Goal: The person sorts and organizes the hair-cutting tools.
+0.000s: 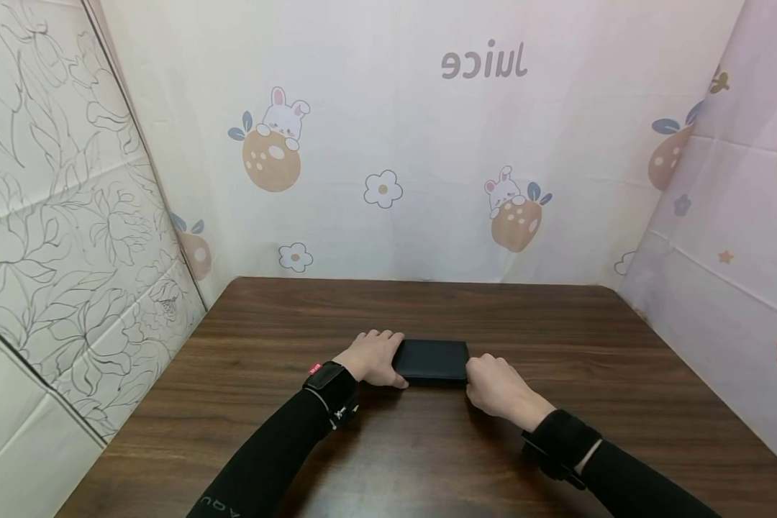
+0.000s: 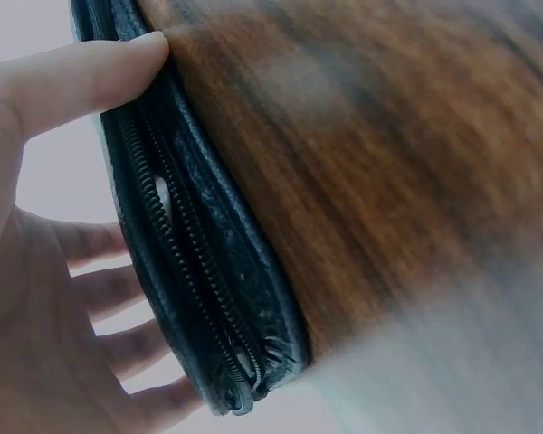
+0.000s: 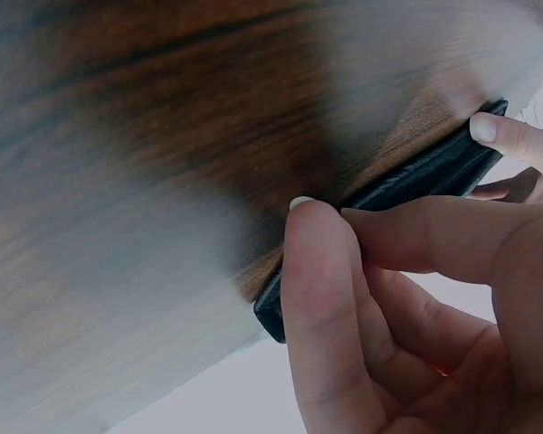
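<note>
A black zip wallet [image 1: 431, 360] lies flat on the wooden table between the two hands. My left hand [image 1: 374, 357] grips its left end, the thumb [image 2: 131, 72] on the near edge and the other fingers round the far side. In the left wrist view the zipper [image 2: 188, 244] has its teeth parted, with a small pale bit between them. At the wallet's right end my right hand [image 1: 497, 386] is curled, its thumb and forefinger pinching at the edge. The pinched part itself is hidden by the fingertips.
The brown wooden table [image 1: 401, 453] spreads round the hands. Behind it hangs a pale printed curtain [image 1: 388, 129], with another patterned panel [image 1: 71, 216] at the left. A black band [image 1: 560, 442] sits on the right wrist.
</note>
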The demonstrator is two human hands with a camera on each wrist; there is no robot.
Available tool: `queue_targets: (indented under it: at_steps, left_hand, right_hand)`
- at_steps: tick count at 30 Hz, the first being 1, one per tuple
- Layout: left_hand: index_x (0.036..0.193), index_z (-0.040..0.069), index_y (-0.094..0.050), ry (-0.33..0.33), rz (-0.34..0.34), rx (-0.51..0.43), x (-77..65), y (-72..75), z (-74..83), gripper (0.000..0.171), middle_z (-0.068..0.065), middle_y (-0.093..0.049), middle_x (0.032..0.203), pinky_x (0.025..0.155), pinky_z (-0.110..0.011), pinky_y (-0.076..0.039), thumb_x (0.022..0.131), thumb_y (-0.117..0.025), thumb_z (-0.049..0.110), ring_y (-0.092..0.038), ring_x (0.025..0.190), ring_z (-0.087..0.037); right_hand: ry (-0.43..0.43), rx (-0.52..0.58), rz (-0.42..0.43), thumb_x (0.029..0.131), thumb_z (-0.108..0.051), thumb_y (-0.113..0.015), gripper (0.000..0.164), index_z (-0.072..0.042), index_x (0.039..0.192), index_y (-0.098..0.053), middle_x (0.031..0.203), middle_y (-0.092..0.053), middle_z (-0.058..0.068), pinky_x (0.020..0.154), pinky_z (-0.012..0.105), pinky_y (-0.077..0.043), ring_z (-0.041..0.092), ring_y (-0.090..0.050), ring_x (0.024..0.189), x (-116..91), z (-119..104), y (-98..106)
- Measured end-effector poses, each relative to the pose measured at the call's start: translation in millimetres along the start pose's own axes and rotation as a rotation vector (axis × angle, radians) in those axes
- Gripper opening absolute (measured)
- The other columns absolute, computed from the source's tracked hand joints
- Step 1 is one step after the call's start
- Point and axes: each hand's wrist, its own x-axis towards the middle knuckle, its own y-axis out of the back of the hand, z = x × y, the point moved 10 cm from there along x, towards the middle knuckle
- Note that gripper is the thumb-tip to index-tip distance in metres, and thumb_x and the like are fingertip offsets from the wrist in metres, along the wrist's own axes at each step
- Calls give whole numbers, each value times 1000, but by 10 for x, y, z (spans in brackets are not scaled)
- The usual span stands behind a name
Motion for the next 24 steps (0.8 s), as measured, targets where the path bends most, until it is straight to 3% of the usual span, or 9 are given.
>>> queue_targets:
  at_steps: [7, 24]
  left_hand:
    - [158, 12, -35, -3, -8, 0, -3, -3, -3, 92, -8, -42, 157, 115, -49, -32, 87, -74, 55, -40, 143, -31]
    - [158, 13, -36, -3, 1, -17, -2, -19, 6, 92, -8, -42, 157, 116, -50, -31, 87, -74, 56, -40, 143, -31]
  right_hand:
    - [30, -3, 26, 87, 11, -55, 50, -20, 59, -27, 53, -21, -7, 44, 22, -19, 6, -21, 44, -11, -31, 12]
    - [68, -12, -5, 86, 9, -58, 54, -21, 53, -26, 49, -15, -12, 42, 22, -20, 5, -18, 41, 36, -246, -84]
